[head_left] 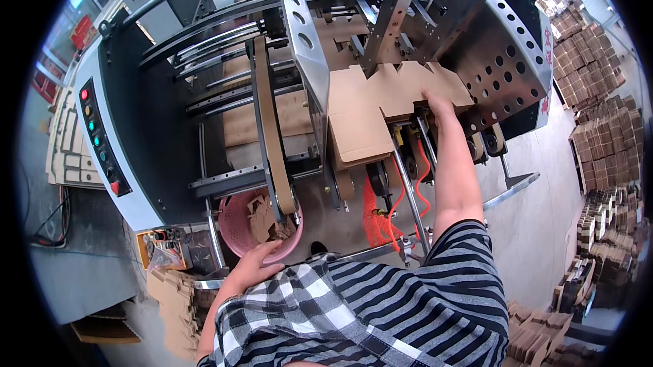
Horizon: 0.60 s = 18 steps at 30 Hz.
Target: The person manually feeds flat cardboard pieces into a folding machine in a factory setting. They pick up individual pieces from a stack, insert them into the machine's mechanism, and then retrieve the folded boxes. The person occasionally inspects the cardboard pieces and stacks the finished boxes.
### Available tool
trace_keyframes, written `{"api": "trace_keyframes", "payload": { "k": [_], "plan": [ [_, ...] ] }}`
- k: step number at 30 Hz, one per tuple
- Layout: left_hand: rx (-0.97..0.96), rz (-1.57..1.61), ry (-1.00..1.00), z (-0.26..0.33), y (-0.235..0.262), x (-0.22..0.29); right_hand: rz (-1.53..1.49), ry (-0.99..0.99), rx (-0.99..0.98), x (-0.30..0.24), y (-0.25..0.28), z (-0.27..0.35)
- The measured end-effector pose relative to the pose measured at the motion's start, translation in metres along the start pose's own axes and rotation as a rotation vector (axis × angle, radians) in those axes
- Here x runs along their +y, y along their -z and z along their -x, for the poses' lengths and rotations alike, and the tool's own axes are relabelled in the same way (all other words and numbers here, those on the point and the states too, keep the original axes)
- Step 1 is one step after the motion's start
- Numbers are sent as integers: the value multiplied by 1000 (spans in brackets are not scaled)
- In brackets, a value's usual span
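Stacked bundles of brown cardboard (598, 129) are seen lining a grey workshop floor at three o'clock, and most of the view is filled by a large grey folding machine (156, 136) with steel rails and a perforated side plate (507, 61). At twelve to one o'clock a stack of flat die-cut carton blanks (371, 105) is lying in the machine's feed tray, squared between a slotted upright guide (391, 13) and the perforated plate, seemingly so that it is kept in line. The right hand (439, 103) is stretched forward and laid on top of the stack's right part, palm down with the fingers spread flat rather than curled; nothing is gripped, the blanks being only pressed or steadied. The left hand (255, 265) is resting at seven o'clock on the rim of a pink plastic basket (235, 231), which holds cardboard scraps under a belt arm (272, 129); its fingers lie loosely on the rim, and whether anything is clasped cannot be told. A panel of coloured buttons (98, 139) is set at nine o'clock, and red coiled hoses (381, 214) hang beneath the tray.
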<state>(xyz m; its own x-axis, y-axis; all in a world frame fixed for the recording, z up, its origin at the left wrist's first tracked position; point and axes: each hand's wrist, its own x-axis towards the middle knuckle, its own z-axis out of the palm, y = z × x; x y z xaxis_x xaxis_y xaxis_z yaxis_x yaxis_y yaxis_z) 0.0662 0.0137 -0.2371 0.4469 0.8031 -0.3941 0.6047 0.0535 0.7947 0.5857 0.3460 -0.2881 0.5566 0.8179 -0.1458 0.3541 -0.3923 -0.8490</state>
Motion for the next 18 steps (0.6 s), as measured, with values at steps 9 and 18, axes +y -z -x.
{"api": "trace_keyframes", "payload": {
  "k": [9,18],
  "plan": [
    [-6,15,-20,-1,2,-3,107,-241,25,-30,19,16],
    [-94,120,-260,-73,28,57,146,139,-466,-86,65,197]
  ]
}}
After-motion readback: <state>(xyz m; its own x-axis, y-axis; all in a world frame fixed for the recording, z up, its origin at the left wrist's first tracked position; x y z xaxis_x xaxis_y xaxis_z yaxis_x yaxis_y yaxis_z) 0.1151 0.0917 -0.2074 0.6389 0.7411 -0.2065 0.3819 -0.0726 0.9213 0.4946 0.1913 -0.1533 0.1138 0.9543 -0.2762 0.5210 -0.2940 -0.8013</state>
